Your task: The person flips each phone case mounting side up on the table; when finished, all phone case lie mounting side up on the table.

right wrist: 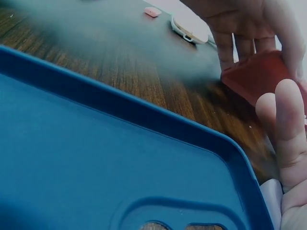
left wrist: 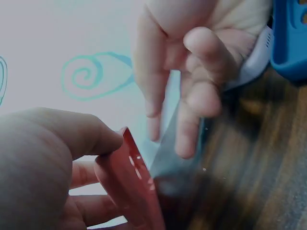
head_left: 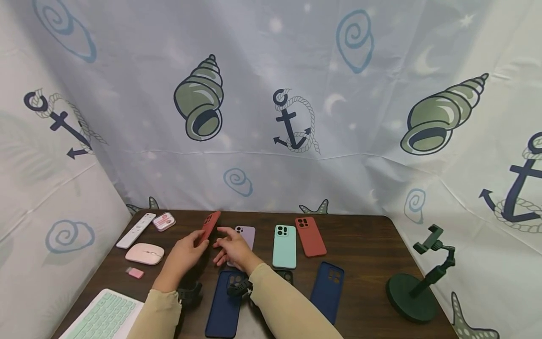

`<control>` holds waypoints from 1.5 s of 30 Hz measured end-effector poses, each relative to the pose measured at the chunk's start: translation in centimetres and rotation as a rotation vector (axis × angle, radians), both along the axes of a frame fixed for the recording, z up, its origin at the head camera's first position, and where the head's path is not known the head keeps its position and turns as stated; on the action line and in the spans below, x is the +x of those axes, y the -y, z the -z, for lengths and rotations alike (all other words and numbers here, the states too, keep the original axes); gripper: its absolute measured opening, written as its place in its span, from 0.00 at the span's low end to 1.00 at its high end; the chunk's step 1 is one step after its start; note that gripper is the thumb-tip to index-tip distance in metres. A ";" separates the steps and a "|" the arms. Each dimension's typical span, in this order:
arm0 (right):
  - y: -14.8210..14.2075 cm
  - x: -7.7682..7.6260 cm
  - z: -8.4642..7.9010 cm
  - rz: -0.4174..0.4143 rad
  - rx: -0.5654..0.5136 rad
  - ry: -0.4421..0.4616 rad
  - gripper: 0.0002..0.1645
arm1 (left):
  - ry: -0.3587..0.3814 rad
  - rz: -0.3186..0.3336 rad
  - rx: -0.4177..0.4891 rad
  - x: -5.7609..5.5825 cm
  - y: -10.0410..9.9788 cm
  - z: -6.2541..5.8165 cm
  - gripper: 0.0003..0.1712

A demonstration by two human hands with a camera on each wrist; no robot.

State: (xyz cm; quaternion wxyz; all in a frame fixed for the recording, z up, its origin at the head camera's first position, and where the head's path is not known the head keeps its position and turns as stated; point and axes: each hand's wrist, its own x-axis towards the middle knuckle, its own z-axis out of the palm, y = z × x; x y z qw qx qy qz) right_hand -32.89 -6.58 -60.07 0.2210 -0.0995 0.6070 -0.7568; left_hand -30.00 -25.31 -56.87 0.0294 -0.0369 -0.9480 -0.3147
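"Head view first: what's hard to make out there?"

"Right sleeve (head_left: 292, 306) covers most of a black phone case (head_left: 285, 274), the right hand (head_left: 235, 249) hides part of a lilac phone case (head_left: 248, 232), and the lower edge cuts off the mint keyboard (head_left: 103, 313)."

"And the fingers?"

"Left hand (head_left: 183, 258) pinches a red phone case (head_left: 209, 225) tilted up near the back of the tabletop (head_left: 360, 245); I can't tell whether its lower end touches the wood. Right-hand fingers are loosely spread, just beside the case."

"Left wrist view?"

"Bottom edge crops the red case, and a blue phone case (left wrist: 290, 43) is cut off at upper right. Left thumb and fingers pinch the red case at one end; the right fingers, half bent, hang apart from it."

"Right wrist?"

"That blue case looms close, cropped at left and bottom. Behind the raised right fingers, the red case runs off the right edge, gripped by the left fingers. From here, I can't judge the gap between the right fingers and it."
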 end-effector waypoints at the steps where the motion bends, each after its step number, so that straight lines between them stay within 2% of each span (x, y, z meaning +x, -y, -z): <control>1: 0.1 0.0 0.0 0.002 0.006 0.004 0.29 | 0.003 0.002 0.010 0.1 0.0 -0.2 0.30; 7: 0.5 -0.2 0.3 0.000 0.032 0.031 0.26 | 0.022 0.006 0.085 0.4 0.0 -1.2 0.28; 14: 0.5 -0.3 0.3 -0.003 0.044 0.048 0.26 | 0.035 -0.025 0.155 0.2 0.3 -1.3 0.29; 20: 0.3 -0.3 0.2 -0.018 0.022 0.067 0.26 | 0.097 -0.066 0.286 0.2 0.5 -1.1 0.31; 23: 0.3 -0.2 0.1 -0.017 0.026 0.060 0.26 | 0.080 -0.086 0.208 0.2 0.6 -0.9 0.30; 27: 0.3 -0.1 -0.1 -0.011 0.050 0.047 0.27 | 0.041 -0.077 0.069 0.0 0.9 -0.6 0.34; 31: 0.3 -0.1 -0.2 -0.013 0.064 0.039 0.27 | 0.018 -0.059 0.012 -0.1 1.0 -0.2 0.40; 35: 0.2 -0.1 -0.2 -0.019 0.073 0.032 0.27 | 0.002 -0.075 -0.032 -0.1 0.8 0.2 0.46; 41: 0.1 -0.2 -0.1 -0.027 0.054 0.034 0.27 | 0.060 -0.071 -0.115 -0.1 0.8 1.6 0.53; 45: 0.0 -0.1 -0.2 -0.034 0.047 0.033 0.27 | 0.076 -0.080 -0.112 -0.2 0.7 2.0 0.53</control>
